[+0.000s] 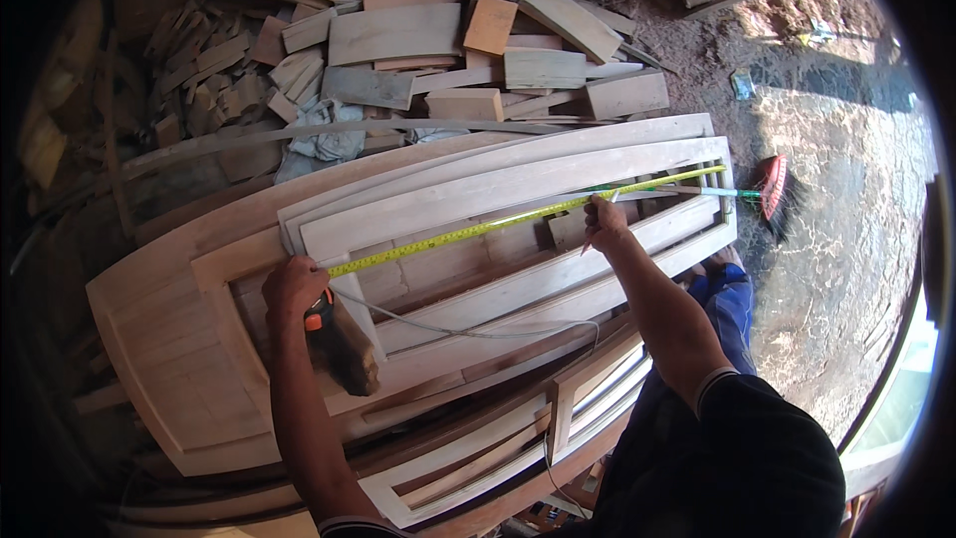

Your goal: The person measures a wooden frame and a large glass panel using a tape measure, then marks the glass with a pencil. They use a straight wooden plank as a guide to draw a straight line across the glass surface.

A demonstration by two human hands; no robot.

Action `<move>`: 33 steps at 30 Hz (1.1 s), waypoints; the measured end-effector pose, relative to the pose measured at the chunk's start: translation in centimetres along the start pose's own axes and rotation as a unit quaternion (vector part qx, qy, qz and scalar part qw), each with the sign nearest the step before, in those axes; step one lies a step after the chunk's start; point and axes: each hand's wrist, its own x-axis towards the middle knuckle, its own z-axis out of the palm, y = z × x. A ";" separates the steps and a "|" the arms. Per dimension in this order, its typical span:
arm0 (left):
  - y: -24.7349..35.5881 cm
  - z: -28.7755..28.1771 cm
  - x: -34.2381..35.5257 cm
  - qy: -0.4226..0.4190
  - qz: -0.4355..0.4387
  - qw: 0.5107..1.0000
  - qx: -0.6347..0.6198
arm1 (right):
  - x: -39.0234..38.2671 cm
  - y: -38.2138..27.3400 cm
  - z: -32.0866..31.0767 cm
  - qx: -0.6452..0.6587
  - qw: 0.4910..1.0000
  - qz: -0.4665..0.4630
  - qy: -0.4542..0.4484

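My left hand (294, 291) grips a black and orange tape measure (319, 315) at the left end of a pale wooden frame (503, 184). The yellow blade (453, 239) stretches diagonally to the frame's right end. My right hand (604, 224) pinches the blade right of its middle, with what looks like a slim pencil (586, 245) in the fingers. The frames are stacked on a larger curved wooden panel (154, 344). A thin cord (448, 330) loops across them, and a dark block (354, 364) lies below the tape's case.
Piled offcuts (393, 35) and white rags (324, 139) lie beyond the frames. A broom (769, 189) with a red head lies on the cracked floor (827, 289) at right. More slatted frames (508, 468) are stacked nearer my body, beside my legs.
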 end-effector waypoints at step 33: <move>-2.2 3.6 7.7 -0.106 0.099 0.978 0.148 | 0.3 0.2 0.9 -0.055 0.997 -0.035 0.029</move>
